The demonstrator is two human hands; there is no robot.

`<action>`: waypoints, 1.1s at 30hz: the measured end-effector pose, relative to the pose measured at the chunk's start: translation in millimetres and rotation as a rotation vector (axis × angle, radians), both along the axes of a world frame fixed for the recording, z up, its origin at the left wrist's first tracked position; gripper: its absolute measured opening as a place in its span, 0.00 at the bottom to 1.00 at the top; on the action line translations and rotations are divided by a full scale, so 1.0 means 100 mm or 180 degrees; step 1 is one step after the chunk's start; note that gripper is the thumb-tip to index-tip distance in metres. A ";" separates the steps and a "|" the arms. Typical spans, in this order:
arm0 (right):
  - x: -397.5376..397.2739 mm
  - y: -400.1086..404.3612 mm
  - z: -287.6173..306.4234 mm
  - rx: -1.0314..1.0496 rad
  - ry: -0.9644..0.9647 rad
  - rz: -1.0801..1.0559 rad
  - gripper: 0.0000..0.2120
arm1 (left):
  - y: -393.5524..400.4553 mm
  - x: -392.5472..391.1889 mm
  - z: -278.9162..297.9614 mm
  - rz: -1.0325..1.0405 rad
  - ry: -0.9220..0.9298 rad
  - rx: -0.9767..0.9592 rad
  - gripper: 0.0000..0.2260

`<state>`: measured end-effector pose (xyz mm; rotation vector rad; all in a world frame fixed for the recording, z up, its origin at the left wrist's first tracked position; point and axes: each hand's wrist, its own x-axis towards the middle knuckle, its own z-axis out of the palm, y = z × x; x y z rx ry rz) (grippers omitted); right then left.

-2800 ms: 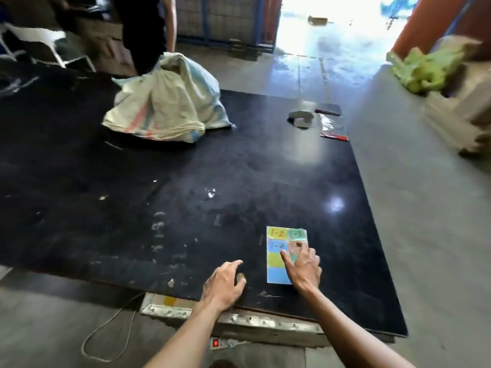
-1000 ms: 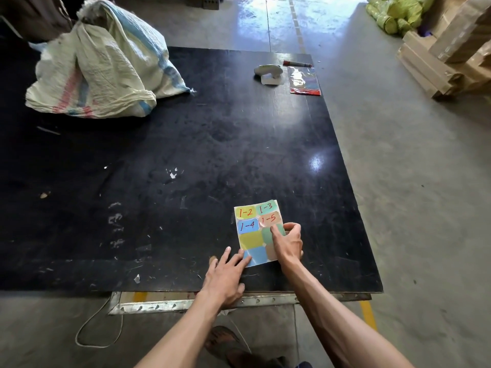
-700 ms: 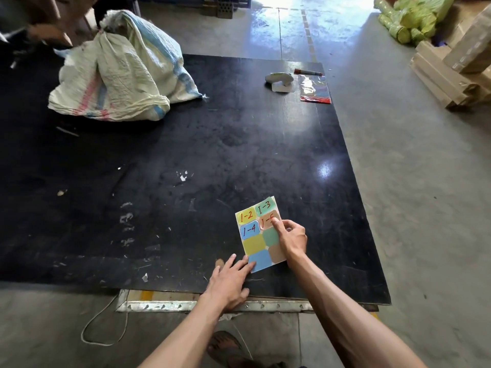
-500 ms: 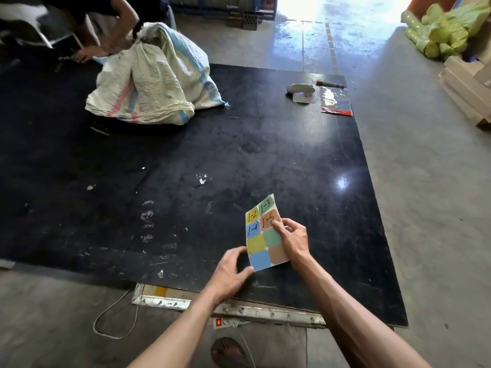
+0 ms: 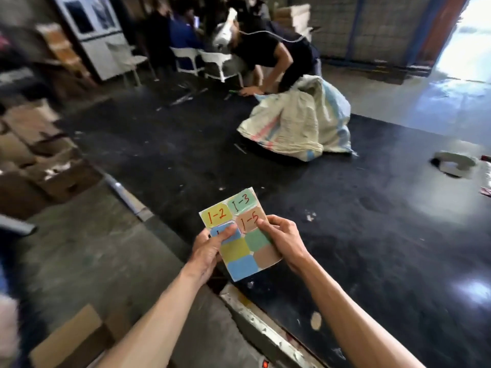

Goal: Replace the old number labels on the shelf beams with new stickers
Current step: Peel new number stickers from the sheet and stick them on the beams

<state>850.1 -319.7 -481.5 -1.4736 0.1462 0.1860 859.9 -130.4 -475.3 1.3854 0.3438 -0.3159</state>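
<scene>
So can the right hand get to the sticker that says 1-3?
Probably yes. The right hand grips the sticker sheet with its thumb right beside the 1-5 sticker, and the 1-3 sticker sits just above, uncovered. The left hand holds the other edge.

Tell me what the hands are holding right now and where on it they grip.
Both grip the sticker sheet: the left hand pinches its left edge, thumb over the blue sticker; the right hand holds the right edge, thumb on the 1-5 sticker.
</scene>
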 end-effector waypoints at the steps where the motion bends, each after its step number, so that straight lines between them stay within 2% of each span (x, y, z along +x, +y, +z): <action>1: 0.08 0.20 0.09 0.0000 -0.0061 0.0155 0.10 | 0.18 0.00 0.07 0.0294 -0.0176 0.0062 0.26; 4: 0.25 0.73 0.23 -0.0067 -0.0271 0.0549 0.11 | 0.61 -0.09 0.29 0.0990 -0.0433 0.0194 0.22; 8: 0.35 1.63 0.46 -0.0023 -0.0491 0.1279 0.10 | 1.37 -0.39 0.59 0.1900 -0.0545 0.0294 0.10; 13: 0.24 2.63 0.83 0.0196 -0.0903 0.2199 0.08 | 2.18 -1.03 1.03 0.2684 -0.0601 0.0664 0.09; 17: -0.02 3.31 1.28 0.0387 -0.1546 0.2676 0.17 | 2.67 -1.58 1.33 0.2986 -0.0648 0.0867 0.12; 20: -0.26 3.79 1.55 0.0372 -0.1907 0.2931 0.20 | 2.94 -1.96 1.53 0.3118 -0.0630 0.1016 0.15; 25: -0.73 4.49 1.78 0.0494 -0.2114 0.3082 0.13 | 3.30 -2.54 1.78 0.3280 -0.0682 0.1028 0.16; 33: -1.44 5.26 1.98 0.0861 -0.2121 0.3269 0.09 | 3.77 -3.29 1.97 0.3771 -0.0955 0.1040 0.11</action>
